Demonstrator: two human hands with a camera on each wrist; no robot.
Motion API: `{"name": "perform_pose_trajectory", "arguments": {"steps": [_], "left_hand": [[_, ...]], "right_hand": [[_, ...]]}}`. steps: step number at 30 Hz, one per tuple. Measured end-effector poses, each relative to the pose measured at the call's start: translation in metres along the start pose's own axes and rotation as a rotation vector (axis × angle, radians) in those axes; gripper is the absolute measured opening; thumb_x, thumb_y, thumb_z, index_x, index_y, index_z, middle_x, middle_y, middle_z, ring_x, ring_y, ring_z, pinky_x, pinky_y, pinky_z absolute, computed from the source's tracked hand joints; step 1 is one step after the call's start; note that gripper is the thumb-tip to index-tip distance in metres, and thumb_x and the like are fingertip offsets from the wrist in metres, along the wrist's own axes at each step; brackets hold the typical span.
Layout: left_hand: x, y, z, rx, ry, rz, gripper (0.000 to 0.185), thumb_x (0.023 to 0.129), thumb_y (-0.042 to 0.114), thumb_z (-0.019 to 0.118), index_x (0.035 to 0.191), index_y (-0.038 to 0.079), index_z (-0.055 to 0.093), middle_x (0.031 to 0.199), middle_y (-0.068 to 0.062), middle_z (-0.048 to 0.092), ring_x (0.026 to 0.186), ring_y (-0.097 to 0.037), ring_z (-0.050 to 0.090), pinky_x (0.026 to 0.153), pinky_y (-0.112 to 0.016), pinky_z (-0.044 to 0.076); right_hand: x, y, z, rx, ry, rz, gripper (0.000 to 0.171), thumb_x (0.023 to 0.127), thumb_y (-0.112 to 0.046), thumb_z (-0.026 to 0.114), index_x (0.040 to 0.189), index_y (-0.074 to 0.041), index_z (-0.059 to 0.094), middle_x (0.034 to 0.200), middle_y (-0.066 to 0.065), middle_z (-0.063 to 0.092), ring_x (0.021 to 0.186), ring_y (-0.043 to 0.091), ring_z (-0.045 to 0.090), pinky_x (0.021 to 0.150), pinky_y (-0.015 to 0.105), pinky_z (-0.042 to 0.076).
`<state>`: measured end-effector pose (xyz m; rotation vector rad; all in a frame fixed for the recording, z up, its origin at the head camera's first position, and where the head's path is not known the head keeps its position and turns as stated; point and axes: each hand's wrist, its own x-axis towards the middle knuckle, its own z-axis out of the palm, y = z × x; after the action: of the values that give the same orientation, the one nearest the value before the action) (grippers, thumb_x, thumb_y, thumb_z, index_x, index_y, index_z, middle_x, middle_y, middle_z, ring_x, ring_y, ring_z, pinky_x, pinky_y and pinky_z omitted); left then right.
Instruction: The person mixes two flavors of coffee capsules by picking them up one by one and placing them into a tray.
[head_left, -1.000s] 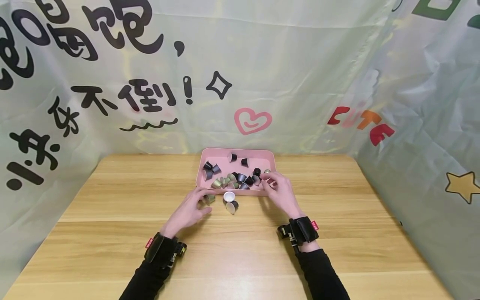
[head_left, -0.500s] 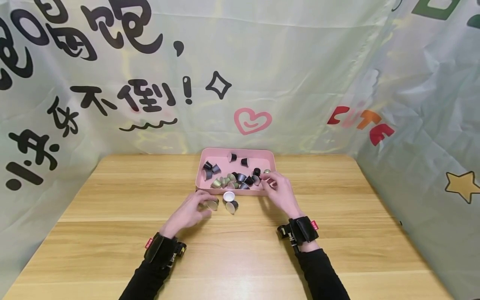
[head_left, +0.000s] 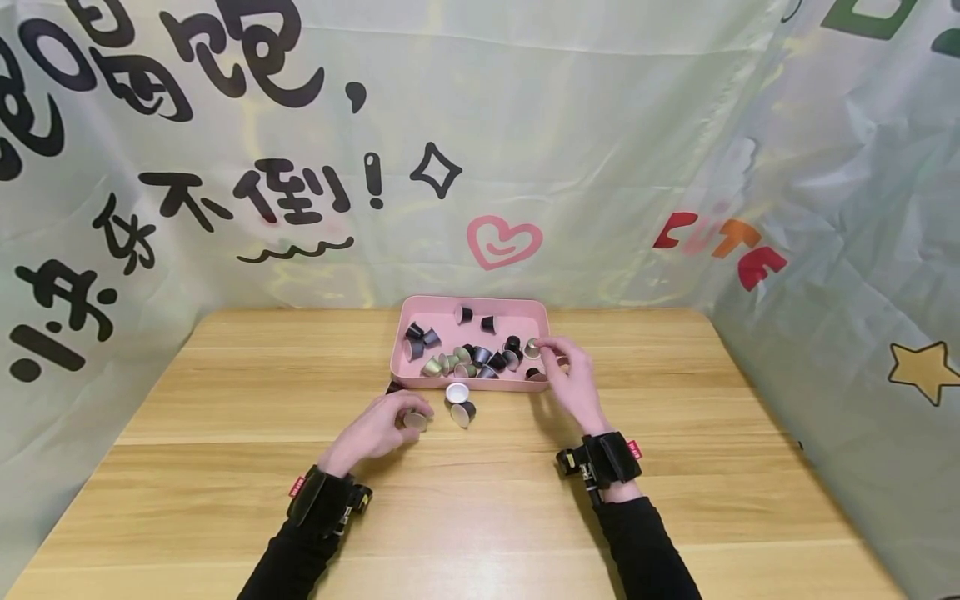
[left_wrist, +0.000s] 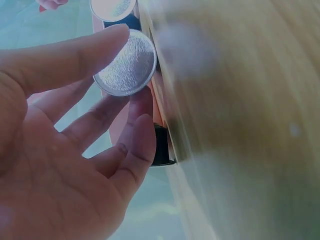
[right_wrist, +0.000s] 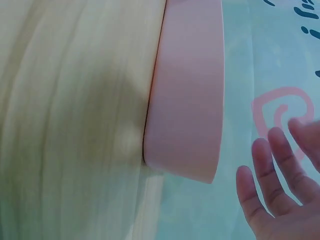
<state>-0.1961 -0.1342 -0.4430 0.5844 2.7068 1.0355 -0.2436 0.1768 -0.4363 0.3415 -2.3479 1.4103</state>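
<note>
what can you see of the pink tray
The pink tray is a shallow rectangle with rounded corners and a low wall, plastic by its look. It sits flat on the wooden table near the far edge, before the printed backdrop. A loose heap of small capsules, dark and metallic, lies inside it. The right hand reaches over its right front corner, fingertips at a capsule there. Two more capsules lie on the table just outside its front wall.

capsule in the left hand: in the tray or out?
Out. The left hand pinches the capsule over the wooden table, in front of the pink tray; its foil face shows in the left wrist view.
</note>
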Motion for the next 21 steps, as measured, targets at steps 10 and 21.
{"name": "perform_pose_trajectory", "arguments": {"steps": [10, 21], "left_hand": [[0.001, -0.001, -0.001, -0.003, -0.036, 0.003, 0.021, 0.086, 0.000, 0.071, 0.104, 0.012, 0.074, 0.086, 0.000, 0.061, 0.079, -0.013, 0.050, 0.070, -0.024, 0.042], [0.011, 0.007, -0.005, -0.092, 0.095, 0.011, 0.022, 0.096, 0.002, 0.058, 0.115, 0.004, 0.068, 0.117, -0.016, 0.067, 0.107, -0.031, 0.061, 0.097, -0.054, 0.051]], "right_hand": [[0.002, -0.002, -0.003, -0.020, 0.099, 0.006, 0.024, 0.100, -0.003, 0.051, 0.111, 0.003, 0.071, 0.107, 0.021, 0.074, 0.086, 0.030, 0.067, 0.080, 0.034, 0.054], [0.000, -0.004, -0.002, -0.013, 0.074, 0.023, 0.021, 0.098, -0.004, 0.055, 0.111, 0.002, 0.072, 0.109, 0.023, 0.073, 0.088, 0.024, 0.065, 0.079, 0.021, 0.051]]}}
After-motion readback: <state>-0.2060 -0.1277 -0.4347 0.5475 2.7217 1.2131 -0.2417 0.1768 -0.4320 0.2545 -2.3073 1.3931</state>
